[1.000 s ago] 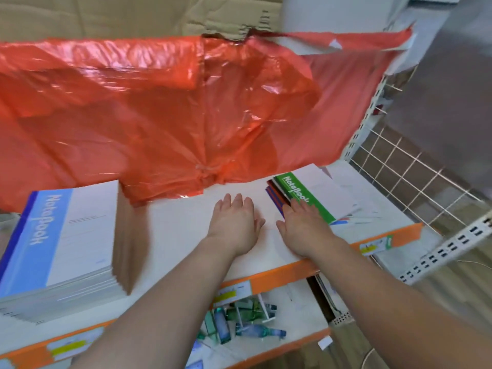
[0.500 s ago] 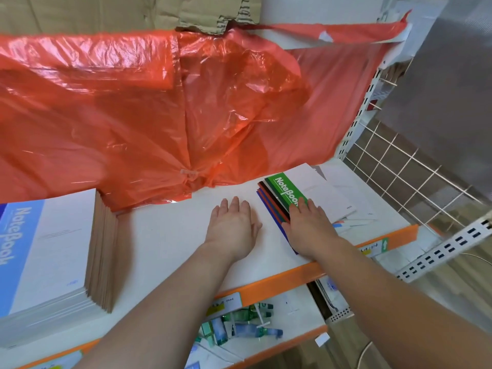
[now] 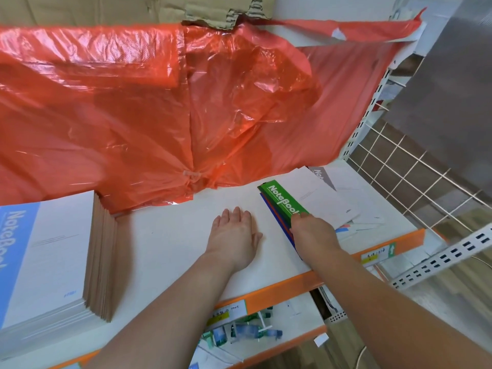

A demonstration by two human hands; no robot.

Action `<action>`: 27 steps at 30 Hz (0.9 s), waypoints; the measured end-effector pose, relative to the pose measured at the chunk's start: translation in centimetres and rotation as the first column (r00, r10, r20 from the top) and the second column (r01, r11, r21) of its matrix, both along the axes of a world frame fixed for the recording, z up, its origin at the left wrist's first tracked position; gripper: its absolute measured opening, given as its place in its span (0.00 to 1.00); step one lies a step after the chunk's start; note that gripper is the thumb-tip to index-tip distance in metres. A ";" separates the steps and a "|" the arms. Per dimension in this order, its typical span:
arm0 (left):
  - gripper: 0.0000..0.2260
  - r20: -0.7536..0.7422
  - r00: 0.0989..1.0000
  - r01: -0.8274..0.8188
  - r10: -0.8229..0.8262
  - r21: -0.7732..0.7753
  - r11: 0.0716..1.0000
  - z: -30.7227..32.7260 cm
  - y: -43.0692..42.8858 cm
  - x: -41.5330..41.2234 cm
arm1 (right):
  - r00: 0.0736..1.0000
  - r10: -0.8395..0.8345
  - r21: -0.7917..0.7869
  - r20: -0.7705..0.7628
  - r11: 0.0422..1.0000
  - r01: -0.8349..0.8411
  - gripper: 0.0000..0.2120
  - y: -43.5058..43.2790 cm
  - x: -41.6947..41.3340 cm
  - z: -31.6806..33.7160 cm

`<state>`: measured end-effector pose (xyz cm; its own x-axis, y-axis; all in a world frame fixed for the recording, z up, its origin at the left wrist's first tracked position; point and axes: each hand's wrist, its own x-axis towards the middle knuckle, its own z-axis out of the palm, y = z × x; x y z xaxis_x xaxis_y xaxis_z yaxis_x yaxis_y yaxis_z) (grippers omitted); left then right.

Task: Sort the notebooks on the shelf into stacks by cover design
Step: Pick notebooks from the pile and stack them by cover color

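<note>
Both hands down on the shelf (image 3: 173,235).
My left hand (image 3: 234,233) lies flat, fingers straight and together; my right hand (image 3: 314,230) curls its fingers on the green notebook (image 3: 282,202) at the shelf's right end.

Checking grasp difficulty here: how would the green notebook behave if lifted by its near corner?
Probably floppy: the green notebook looks thin and soft-covered, so lifted at the corner under the right hand it would likely sag. Likely light, being so thin. It lies fanned over other notebooks, so a push may slide it off.
</note>
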<state>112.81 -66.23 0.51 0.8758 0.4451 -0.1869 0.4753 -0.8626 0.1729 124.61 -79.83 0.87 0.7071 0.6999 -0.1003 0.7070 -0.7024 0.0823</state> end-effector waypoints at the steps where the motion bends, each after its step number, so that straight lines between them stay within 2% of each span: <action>1: 0.28 0.009 1.000 0.001 -0.001 -0.002 1.000 0.0 0.0 0.0 | 1.000 -0.001 -0.011 -0.003 1.000 0.001 0.14 0.0 -0.1 0.4; 4: 0.19 0.143 0.988 -0.052 0.061 -0.063 0.997 0.2 0.1 0.2 | 1.000 -0.017 0.029 -0.017 0.999 0.017 0.13 0.5 -0.3 2.1; 6: 0.15 0.280 0.929 -0.163 0.242 -0.276 0.947 0.8 -0.1 0.6 | 1.000 0.002 0.121 0.003 0.993 -0.002 0.12 1.1 -0.9 3.2; 7: 0.16 0.300 0.882 -0.206 0.364 -0.449 0.869 1.2 0.0 0.9 | 1.000 0.026 0.165 -0.003 0.986 -0.026 0.12 1.4 -1.6 3.5; 8: 0.17 0.281 0.827 -0.215 0.488 -0.644 0.734 1.5 -0.1 1.2 | 0.998 0.063 0.211 -0.027 0.976 -0.056 0.12 1.7 -2.4 3.8; 9: 0.15 0.231 0.768 -0.179 0.597 -0.818 0.547 1.8 -0.2 1.4 | 0.991 0.114 0.262 -0.069 0.961 -0.092 0.13 1.9 -3.3 3.9; 10: 0.12 0.168 0.720 -0.137 0.673 -0.917 0.375 2.1 -0.5 1.5 | 0.977 0.172 0.326 -0.124 0.937 -0.124 0.13 2.0 -4.1 3.9; 11: 0.07 0.127 0.680 -0.103 0.723 -0.959 0.265 2.1 -0.6 1.5 | 0.959 0.220 0.388 -0.181 0.912 -0.136 0.13 2.0 -4.7 3.8; 12: 0.06 0.122 0.657 -0.109 0.744 -0.961 0.253 2.2 -0.6 1.4 | 0.945 0.238 0.434 -0.223 0.893 -0.123 0.13 1.9 -4.8 3.5; 14: 0.12 0.125 0.635 -0.148 0.762 -0.949 0.279 1.8 -0.4 1.1 | 0.957 0.189 0.440 -0.220 0.895 -0.076 0.14 1.4 -3.5 2.6; 15: 0.13 0.128 0.629 -0.169 0.767 -0.940 0.295 1.6 -0.1 0.8 | 0.975 0.137 0.386 -0.173 0.920 -0.061 0.14 1.1 -2.4 2.0; 17: 0.12 0.129 0.628 -0.207 0.767 -0.923 0.325 1.3 0.3 0.2 | 0.997 -0.013 0.145 -0.081 0.989 0.025 0.20 0.1 -0.3 0.5; 19: 0.11 0.113 0.635 -0.240 0.764 -0.911 0.335 0.9 0.8 -0.3 | 0.990 -0.127 -0.042 -0.065 0.991 0.125 0.27 -0.8 1.0 -0.6; 20: 0.11 0.107 0.638 -0.249 0.762 -0.909 0.336 0.8 1.0 -0.6 | 0.988 -0.142 -0.070 -0.057 0.988 0.138 0.28 -1.1 1.2 -0.9; 27: 0.12 0.084 0.654 -0.279 0.752 -0.897 0.343 0.6 1.6 -1.5 | 0.998 -0.059 0.011 0.002 0.998 0.059 0.14 -0.6 0.6 -0.9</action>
<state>111.35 -64.66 1.11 0.5803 0.7055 -0.4068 0.4297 0.1591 0.8888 125.23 -80.41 -0.05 0.7477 0.6578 -0.0908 0.6638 -0.7440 0.0762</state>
